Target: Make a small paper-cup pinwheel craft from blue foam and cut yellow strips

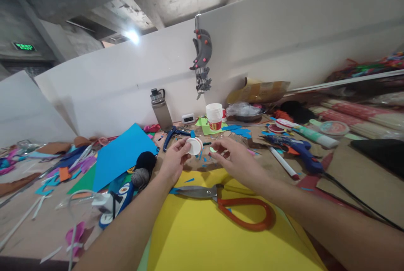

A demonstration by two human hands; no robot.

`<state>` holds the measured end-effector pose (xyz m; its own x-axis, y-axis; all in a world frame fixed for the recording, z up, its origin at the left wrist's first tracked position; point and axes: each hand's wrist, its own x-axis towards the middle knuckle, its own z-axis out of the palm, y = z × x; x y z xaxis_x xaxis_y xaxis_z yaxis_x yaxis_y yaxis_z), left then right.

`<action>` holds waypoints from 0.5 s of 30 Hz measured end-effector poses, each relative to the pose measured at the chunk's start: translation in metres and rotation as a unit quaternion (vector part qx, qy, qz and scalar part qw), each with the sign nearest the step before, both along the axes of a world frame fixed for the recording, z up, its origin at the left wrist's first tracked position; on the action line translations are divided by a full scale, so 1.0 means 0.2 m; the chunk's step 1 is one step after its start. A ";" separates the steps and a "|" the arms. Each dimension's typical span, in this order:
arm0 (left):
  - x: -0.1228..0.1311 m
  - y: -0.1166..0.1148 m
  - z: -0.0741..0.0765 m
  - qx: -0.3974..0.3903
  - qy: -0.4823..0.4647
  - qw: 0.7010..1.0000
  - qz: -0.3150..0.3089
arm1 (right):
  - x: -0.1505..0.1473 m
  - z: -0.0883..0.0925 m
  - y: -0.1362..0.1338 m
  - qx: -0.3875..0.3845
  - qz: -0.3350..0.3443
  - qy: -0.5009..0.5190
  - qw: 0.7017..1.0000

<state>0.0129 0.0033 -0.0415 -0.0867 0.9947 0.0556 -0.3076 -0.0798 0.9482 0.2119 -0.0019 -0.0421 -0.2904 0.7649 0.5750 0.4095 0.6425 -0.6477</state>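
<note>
Orange-handled scissors point(203, 192) lie on yellow paper point(221, 237). Beyond them, thumb and fingers pinched, the grip of the left hand point(176, 158) holds a white paper cup point(193, 147) by its edge. The right hand point(236, 157) curls loosely nearby, a pale green scrap point(213, 150) at its fingertips; whether gripped, I cannot tell. Behind stand stacked paper cups point(214, 113).
</note>
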 end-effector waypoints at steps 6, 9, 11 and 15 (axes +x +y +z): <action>0.01 -0.01 0.00 0.038 0.022 0.999 -0.013 | 0.00 0.01 -0.01 -0.024 0.004 -0.008 1.000; 0.02 -0.01 -0.01 0.043 0.027 0.999 -0.018 | 0.00 0.01 -0.01 -0.029 0.010 -0.003 1.000; 0.02 -0.01 -0.01 0.043 0.031 0.998 -0.023 | 0.00 0.01 -0.01 -0.032 0.016 0.003 0.999; 0.02 -0.01 -0.01 0.041 0.031 0.998 -0.034 | -0.01 0.01 -0.02 -0.037 0.026 0.014 0.999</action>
<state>0.0169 0.0007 -0.0434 -0.0130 0.9901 0.1394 -0.2558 -0.1381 0.9568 0.2109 -0.0050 -0.0395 -0.3155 0.7897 0.5262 0.3578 0.6126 -0.7048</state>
